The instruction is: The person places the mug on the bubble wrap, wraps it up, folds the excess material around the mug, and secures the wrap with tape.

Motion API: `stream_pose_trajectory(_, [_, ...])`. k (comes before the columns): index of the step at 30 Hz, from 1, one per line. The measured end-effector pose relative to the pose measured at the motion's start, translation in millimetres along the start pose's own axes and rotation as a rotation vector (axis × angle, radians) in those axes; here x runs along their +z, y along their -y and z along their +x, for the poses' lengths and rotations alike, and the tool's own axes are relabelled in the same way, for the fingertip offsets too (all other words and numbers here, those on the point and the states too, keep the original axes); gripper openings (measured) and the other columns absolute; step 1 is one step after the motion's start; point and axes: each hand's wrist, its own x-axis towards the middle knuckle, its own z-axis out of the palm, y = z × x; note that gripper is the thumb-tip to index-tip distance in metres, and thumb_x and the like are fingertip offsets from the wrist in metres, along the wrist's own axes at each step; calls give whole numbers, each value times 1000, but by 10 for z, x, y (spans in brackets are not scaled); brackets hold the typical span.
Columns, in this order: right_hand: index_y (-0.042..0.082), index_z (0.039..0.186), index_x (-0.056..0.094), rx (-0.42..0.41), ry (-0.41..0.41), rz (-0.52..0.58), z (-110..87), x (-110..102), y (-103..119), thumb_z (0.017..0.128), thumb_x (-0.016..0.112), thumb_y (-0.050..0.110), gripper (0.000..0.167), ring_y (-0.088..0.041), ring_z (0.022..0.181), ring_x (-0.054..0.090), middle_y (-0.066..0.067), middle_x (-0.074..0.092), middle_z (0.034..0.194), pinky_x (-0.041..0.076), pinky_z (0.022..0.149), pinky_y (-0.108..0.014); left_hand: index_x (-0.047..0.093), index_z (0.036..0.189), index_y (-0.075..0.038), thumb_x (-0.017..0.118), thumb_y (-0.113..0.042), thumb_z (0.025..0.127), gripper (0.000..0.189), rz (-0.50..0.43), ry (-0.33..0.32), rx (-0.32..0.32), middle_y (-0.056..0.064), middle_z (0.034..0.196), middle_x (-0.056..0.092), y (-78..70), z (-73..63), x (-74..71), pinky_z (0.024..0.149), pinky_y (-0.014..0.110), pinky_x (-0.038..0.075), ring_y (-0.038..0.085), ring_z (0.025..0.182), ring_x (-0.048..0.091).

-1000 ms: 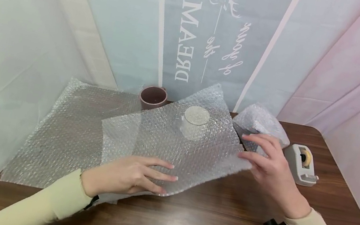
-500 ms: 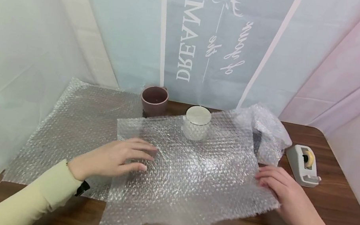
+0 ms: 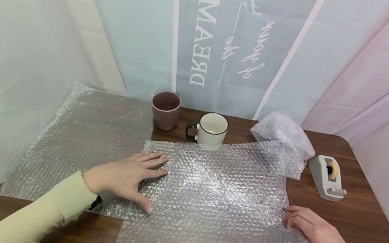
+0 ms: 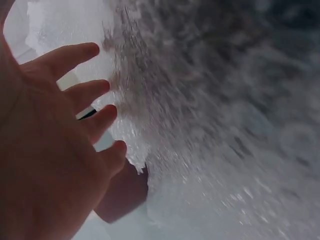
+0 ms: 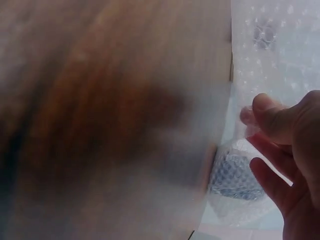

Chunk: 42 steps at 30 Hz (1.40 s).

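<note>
My clear bubble-wrap sheet (image 3: 211, 202) was spread out glossy and lightly rumpled over the table (image 3: 348, 227), its front edge ragged, its left side overlapping a second sheet (image 3: 94, 138). My right hand (image 3: 312, 227) pinched its right edge; my left hand (image 3: 124, 176), fingers spread, was at its left edge.

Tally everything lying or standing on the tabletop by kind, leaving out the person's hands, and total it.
Mugs: 2 (purplish-brown mug; white mug with black rim and handle)
Flat bubble-wrap sheets visible: 2 (left clear sheet; middle clear sheet)
Crumpled clear bubble-wrap bundle: 1
Light-grey wedge-shaped tape dispenser: 1
Total: 6
</note>
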Motion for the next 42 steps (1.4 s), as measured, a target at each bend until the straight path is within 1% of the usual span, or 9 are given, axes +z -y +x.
stream_pose_trajectory(4, [26, 86, 61, 3, 4, -17, -30, 23, -54, 110, 27, 39, 43, -12, 111, 58, 3, 67, 110, 41, 86, -11, 33, 157, -14, 63, -87, 63, 123, 8, 83, -42, 11, 166, 3, -30, 75, -16, 118, 58, 7, 33, 151, -1])
stream_pose_trajectory(9, [26, 85, 65, -6, 38, 35, -47, 34, -137, 108, 32, 40, 42, -10, 104, 61, 5, 67, 106, 40, 88, -8, 29, 158, -14, 72, -82, 59, 127, 47, 97, -70, 13, 166, -1, -30, 161, -43, 118, 57, 7, 34, 151, -4])
stream_pose_trajectory(12, [27, 87, 66, -2, 113, 103, -50, 20, -179, 97, 65, 21, 12, -10, 96, 63, 6, 68, 103, 42, 82, -7, 29, 158, -14, 75, -79, 59, 127, 56, 97, -76, 14, 166, 0, -24, 192, -44, 118, 58, 8, 35, 151, -2])
stream_pose_trajectory(14, [28, 89, 67, 12, 189, 143, -46, -16, -209, 82, 78, 3, 28, -9, 95, 64, 6, 68, 103, 42, 79, -5, 28, 158, -14, 75, -78, 59, 127, 69, 101, -82, 13, 166, 0, -19, 203, -34, 119, 57, 9, 35, 151, -2])
stream_pose_trajectory(16, [25, 94, 70, 24, 269, 202, -31, -74, -249, 64, 78, -16, 52, -9, 96, 65, 4, 70, 104, 42, 80, -4, 27, 159, -15, 75, -78, 59, 127, 81, 103, -86, 13, 166, 0, -15, 209, -24, 118, 57, 10, 35, 151, -2])
stream_pose_trajectory(21, [19, 112, 73, 60, 423, 265, 95, -303, -305, 62, 65, -24, 66, -7, 104, 64, 7, 71, 110, 46, 85, -10, 25, 159, -16, 75, -77, 58, 129, 88, 108, -97, 12, 166, 0, -9, 224, -6, 118, 58, 13, 36, 151, -1])
stream_pose_trajectory(30, [17, 117, 72, 77, 385, 101, 666, -594, -192, 80, 76, -3, 42, -8, 99, 67, 8, 71, 112, 56, 79, -28, 28, 158, -14, 78, -74, 59, 126, 100, 117, -107, 13, 166, 4, -10, 210, 14, 117, 58, 17, 36, 151, 4])
stream_pose_trajectory(37, [18, 110, 73, 73, 245, 94, 1230, -488, -217, 84, 72, -6, 35, -7, 89, 67, 7, 72, 106, 55, 70, -32, 30, 158, -15, 78, -74, 57, 127, 71, 84, -106, 11, 166, 6, 17, 209, 38, 116, 58, 19, 35, 151, 6])
stream_pose_trajectory(42, [8, 118, 70, 149, 293, 75, 1612, -321, -295, 89, 69, -1, 30, -22, 98, 68, -4, 71, 113, 55, 78, -43, 31, 157, -14, 79, -73, 56, 126, 71, 78, -106, 12, 166, 7, 0, 224, 35, 116, 58, 20, 36, 151, 7])
